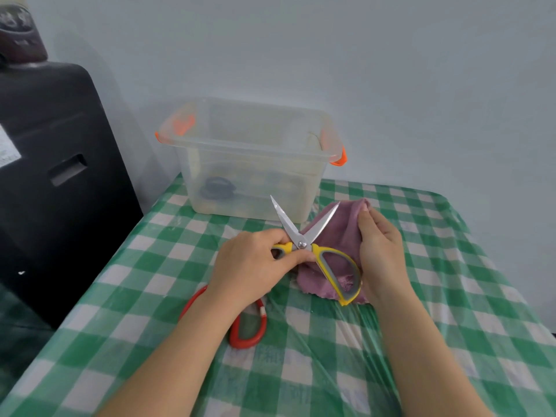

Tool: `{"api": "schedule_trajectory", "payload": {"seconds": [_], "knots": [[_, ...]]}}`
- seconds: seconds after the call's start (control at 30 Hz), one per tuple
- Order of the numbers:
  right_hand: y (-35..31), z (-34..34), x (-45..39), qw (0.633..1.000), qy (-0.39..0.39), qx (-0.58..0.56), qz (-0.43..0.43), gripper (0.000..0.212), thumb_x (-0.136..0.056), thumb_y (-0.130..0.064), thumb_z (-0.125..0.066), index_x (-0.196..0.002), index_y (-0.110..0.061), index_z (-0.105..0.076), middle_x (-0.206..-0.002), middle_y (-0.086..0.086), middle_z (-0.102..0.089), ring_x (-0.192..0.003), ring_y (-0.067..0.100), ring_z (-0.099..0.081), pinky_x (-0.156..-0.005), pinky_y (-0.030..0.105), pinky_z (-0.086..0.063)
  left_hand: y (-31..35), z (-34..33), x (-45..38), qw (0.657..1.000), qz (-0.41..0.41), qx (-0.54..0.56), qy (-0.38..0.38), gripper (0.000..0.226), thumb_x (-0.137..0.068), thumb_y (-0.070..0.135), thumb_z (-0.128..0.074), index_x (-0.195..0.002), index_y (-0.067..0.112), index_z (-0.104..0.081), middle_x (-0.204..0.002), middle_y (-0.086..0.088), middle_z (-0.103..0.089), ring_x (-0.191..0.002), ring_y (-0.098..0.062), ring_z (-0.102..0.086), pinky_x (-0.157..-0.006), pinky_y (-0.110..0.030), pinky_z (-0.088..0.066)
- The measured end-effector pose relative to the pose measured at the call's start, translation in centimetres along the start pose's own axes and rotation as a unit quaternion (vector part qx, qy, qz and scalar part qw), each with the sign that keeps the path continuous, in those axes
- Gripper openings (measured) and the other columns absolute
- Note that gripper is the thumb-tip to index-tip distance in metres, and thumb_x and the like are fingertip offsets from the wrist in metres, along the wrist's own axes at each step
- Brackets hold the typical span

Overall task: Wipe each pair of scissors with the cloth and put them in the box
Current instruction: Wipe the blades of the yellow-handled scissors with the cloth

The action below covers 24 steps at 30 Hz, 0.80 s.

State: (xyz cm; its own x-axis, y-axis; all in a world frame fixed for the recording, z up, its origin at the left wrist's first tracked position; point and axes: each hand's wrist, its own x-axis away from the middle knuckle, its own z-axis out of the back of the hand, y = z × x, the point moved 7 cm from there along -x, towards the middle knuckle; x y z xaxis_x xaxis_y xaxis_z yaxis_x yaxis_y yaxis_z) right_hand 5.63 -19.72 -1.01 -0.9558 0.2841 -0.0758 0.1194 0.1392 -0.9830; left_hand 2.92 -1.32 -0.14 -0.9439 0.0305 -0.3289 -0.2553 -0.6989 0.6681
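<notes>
Scissors [304, 245] with yellow handles are gaping open before the clear box [252, 164], the left hand [252, 266] gripping one handle while the right hand [380, 251] is bunching the purple cloth [337, 236] just beside their blades.

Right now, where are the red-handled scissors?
In the head view, the red-handled scissors lie on the checked tablecloth, partly hidden under the left hand, near-left of the purple cloth.

Plain pale grey-white wall [391, 70] behind, evenly lit. Table covered with green-and-white checked cloth [421, 341] under clear plastic film, set against the wall. Large black cabinet-like unit [54, 176] at left with recessed handle slot; dark blurry object [18, 31] on top.
</notes>
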Motion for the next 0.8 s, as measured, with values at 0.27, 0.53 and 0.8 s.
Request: {"api": "schedule_trajectory", "payload": {"seconds": [0.27, 0.53, 0.8], "knots": [[-1.6, -1.0, 0.8, 0.984, -0.047, 0.116, 0.129, 0.014, -0.089, -0.014, -0.069, -0.085, -0.026, -0.072, -0.079, -0.010, -0.074, -0.076, 0.003, -0.067, -0.071, 0.017, -0.054, 0.3, -0.3, 0.1, 0.999, -0.003, -0.030, -0.015, 0.039, -0.069, 0.067, -0.066, -0.050, 0.043, -0.042, -0.040, 0.010, -0.043, -0.043, -0.008, -0.044, -0.043, -0.020, -0.029], [-1.5, -0.6, 0.9, 0.970, -0.006, 0.181, 0.159, 0.028, -0.100, -0.015, -0.049, -0.076, -0.021, -0.062, -0.069, -0.001, -0.065, -0.063, 0.009, -0.056, -0.059, 0.021, -0.045, 0.5, -0.7, 0.3, 0.999, -0.025, -0.027, -0.030, 0.032, -0.071, 0.065, -0.067, -0.088, 0.039, -0.073, -0.050, 0.007, -0.055, -0.046, -0.008, -0.044, -0.048, -0.022, -0.027], [-0.2, -0.4, 0.1, 0.994, -0.047, 0.081, 0.057, 0.039, -0.104, -0.026, -0.044, -0.091, 0.002, -0.069, -0.088, 0.024, -0.071, -0.076, 0.034, -0.065, -0.074, 0.036, -0.055, 0.2, -0.6, 0.2, 1.000, -0.017, -0.010, -0.022, 0.044, -0.065, 0.073, -0.060, -0.079, 0.034, -0.073, -0.045, 0.012, -0.051, -0.048, -0.006, -0.047, -0.045, -0.019, -0.029]]}}
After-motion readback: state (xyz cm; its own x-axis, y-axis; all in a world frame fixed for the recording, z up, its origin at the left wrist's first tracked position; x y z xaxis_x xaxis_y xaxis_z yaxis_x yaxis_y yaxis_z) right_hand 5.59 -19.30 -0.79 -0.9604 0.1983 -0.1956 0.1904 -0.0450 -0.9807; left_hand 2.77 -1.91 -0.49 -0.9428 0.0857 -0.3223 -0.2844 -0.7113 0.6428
